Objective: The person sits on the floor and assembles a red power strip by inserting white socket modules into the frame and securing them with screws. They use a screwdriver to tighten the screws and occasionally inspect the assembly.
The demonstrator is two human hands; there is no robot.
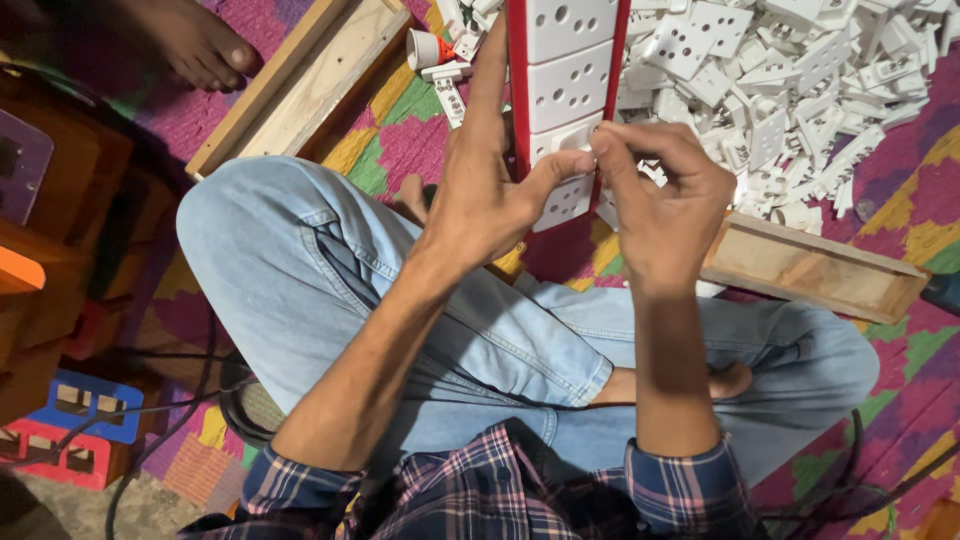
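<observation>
— What's that in the person's hands?

— A long red extension board [567, 100] faced with white socket plates, each with round pin holes. It stands up from the lap, just above the crossed legs, and runs out of the top of the view.

— Who's holding it?

— The left hand [480, 200] grips it from the side: thumb pressed across the lowest white plate, index finger stretched up along the red edge, other fingers curled behind. The right hand [665, 200] is bunched at the same spot, thumb and fingertips pinched tight on a small white piece [575, 140] at the plate's edge. What that piece is, I can't tell from here.

— And around them?

— Just to the right, a big heap of loose white socket plates [800, 90] lies on a bright patchwork mat [910, 210]. A wooden frame [810, 265] borders the heap, its near rail just beside the right wrist, the other rail [300, 80] slanting away to the left. A few white parts and one with an orange bit [440, 50] sit near the board's top.

— Anyone else?

— A bare foot [195, 40] of another person, top left. Blue and red plastic blocks [85, 425] rest lower left, black cables [200, 400] trailing past the blue jeans [320, 270].
</observation>
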